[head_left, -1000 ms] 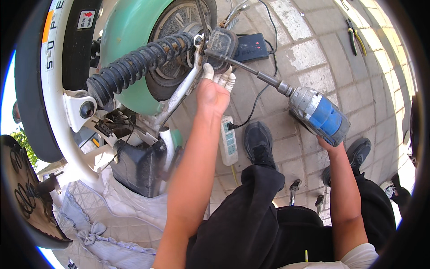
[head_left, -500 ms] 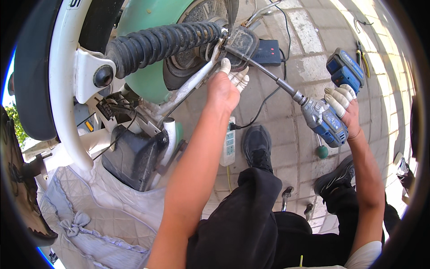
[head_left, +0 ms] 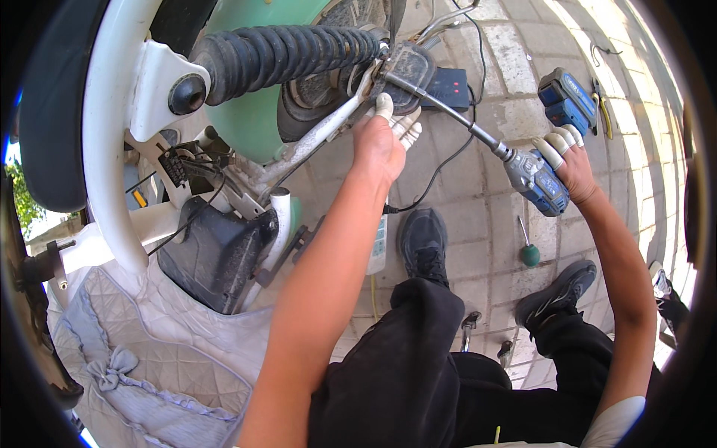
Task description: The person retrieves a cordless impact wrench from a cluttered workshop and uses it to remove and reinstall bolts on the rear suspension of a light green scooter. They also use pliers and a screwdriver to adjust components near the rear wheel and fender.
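My right hand (head_left: 565, 162), with white fingertip coverings, grips the handle of a blue and grey cordless impact wrench (head_left: 539, 181). Its blue battery (head_left: 567, 101) points away from me. A long metal extension (head_left: 463, 122) runs from the wrench toward the dark cover (head_left: 411, 69) beside the wheel hub; its far tip meets the area by the white frame tube (head_left: 321, 134). My left hand (head_left: 382, 138), also with covered fingertips, lies just under that cover, thumb up and fingers apart. It touches or nearly touches the cover's lower edge; whether it supports anything is hidden.
A black ribbed shock absorber (head_left: 291, 60) and green fender (head_left: 243, 119) are at upper left. A black box (head_left: 450, 86) with red lights and cable lies beyond the cover. Pliers (head_left: 603, 112), a green-handled screwdriver (head_left: 529, 255) and a power strip (head_left: 379, 250) lie on the paving.
The wrench and my right hand have shifted slightly up and left in view. My left hand stays beneath the cover. The whole view has shifted a little.
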A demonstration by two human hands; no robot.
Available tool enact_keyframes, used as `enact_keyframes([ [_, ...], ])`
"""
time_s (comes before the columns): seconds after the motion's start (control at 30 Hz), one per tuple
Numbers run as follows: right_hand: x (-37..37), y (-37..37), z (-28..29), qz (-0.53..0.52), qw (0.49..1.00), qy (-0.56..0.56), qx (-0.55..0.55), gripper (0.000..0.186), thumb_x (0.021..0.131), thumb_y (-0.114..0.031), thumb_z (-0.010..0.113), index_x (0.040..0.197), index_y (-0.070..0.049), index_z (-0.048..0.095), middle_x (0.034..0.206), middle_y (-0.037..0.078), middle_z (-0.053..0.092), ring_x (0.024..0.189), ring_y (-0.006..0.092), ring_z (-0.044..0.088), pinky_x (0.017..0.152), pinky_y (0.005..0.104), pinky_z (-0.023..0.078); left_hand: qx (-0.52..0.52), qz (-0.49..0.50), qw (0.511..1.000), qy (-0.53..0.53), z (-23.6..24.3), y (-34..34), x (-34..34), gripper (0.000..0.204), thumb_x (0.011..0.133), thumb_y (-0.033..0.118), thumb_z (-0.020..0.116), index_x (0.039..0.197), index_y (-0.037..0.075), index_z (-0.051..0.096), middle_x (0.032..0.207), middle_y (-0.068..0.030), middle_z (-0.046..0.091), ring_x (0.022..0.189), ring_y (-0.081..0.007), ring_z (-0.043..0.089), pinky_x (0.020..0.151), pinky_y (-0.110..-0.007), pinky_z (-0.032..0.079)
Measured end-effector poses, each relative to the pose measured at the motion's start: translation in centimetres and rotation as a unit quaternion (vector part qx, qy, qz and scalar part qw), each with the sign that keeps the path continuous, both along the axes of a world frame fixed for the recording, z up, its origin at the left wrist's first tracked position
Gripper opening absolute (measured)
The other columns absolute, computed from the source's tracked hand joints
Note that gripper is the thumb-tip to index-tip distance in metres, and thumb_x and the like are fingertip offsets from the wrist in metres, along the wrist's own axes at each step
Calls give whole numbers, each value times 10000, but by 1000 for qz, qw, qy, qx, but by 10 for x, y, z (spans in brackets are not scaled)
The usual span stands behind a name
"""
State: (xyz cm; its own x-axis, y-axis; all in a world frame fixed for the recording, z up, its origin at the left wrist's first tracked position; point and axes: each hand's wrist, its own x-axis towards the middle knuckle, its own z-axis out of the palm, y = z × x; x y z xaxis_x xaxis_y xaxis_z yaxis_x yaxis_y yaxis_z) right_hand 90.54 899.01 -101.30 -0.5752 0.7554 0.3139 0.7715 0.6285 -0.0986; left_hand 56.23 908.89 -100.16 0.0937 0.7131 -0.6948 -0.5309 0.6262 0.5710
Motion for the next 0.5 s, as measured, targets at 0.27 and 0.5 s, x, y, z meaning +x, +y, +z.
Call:
enact_keyframes([
  [0.27, 0, -5, 10, 10, 992, 43, -116, 469, 721, -140, 651, 1183, -66, 612, 1028, 95, 614, 1000, 293, 597, 913, 419, 446, -5, -11, 1000, 16, 0, 0, -3, 333, 1011, 388, 517, 1141, 93, 597, 1100, -79, 646, 1014, -241, 615, 851, -408, 485],
  [0.5, -4, -21, 45, -45, 911, 202, -357, 379, 796, -168, 745, 1137, -49, 631, 1059, 112, 656, 986, 303, 615, 873, 386, 482, -18, 2, 1000, -3, 1, 1, -7, 314, 997, 373, 560, 1141, 95, 584, 1033, -69, 655, 941, -240, 637, 802, -395, 490],
])
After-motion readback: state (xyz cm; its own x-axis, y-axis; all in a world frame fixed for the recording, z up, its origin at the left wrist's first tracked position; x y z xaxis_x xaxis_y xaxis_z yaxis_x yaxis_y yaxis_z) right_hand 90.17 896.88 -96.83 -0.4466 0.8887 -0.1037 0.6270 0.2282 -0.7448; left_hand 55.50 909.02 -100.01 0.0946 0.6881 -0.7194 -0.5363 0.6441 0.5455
